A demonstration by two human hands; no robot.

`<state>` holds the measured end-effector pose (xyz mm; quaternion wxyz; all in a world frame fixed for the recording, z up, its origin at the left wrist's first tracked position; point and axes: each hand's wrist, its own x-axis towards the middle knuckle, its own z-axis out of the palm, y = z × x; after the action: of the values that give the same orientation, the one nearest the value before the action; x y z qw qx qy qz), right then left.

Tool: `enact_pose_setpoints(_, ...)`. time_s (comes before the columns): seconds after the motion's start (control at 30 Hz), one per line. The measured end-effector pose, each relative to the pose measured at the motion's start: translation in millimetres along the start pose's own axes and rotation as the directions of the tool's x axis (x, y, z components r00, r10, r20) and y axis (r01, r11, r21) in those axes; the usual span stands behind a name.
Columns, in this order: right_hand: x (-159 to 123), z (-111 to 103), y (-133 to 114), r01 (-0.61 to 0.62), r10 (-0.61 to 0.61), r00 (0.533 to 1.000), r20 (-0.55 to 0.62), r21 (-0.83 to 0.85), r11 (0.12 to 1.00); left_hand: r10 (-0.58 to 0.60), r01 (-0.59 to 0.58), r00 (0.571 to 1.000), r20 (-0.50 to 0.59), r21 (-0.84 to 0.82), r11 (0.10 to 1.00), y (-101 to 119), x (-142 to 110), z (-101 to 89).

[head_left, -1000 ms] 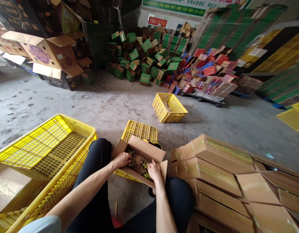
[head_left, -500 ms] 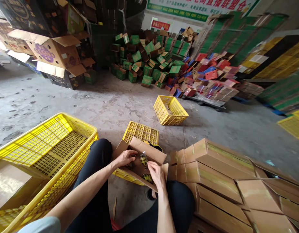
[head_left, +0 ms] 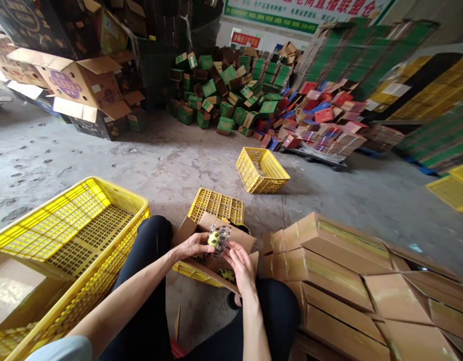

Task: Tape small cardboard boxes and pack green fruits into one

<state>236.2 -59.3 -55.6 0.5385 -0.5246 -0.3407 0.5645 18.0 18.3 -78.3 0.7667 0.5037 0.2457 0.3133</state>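
Note:
A rounded yellow-green fruit in a clear bag with black marks is held up over an open cardboard box. My left hand is closed around its left side, thumb and fingers on it. My right hand has its fingertips at the right edge of the bag, partly closed on it. Inside the box, below my right hand, lies another bagged fruit. The box rests on a yellow crate, and my hands cover part of its inside.
On the left stands a large yellow crate holding a cardboard box. Flat cardboard boxes are stacked at the right. Another yellow crate is on the floor ahead. Green boxes and red boxes lie heaped behind.
The bagged fruit has been lifted out of the box. My left hand has come over and taken hold of it, while my right hand stays at the bag's edge.

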Motion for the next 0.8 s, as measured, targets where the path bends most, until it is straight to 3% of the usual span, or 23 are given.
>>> enact_pose_setpoints(0.27,1.4,-1.1,0.1,-0.032,0.032,0.998,-0.052,0.004,0.999,-0.059,0.043,0.986,0.159,0.102,0.994,10.1,-5.3,8.2)
enact_pose_setpoints(0.47,1.0,0.6,-1.2,-0.01,0.009,0.999,-0.034,-0.023,1.0,-0.074,0.059,0.987,0.146,0.104,0.993,9.9,-5.4,7.0)
enact_pose_setpoints(0.8,1.8,2.5,-2.4,0.069,-0.082,0.995,-0.051,-0.229,0.971,-0.107,0.092,0.989,0.101,0.141,0.986,-1.0,-2.7,-0.8)
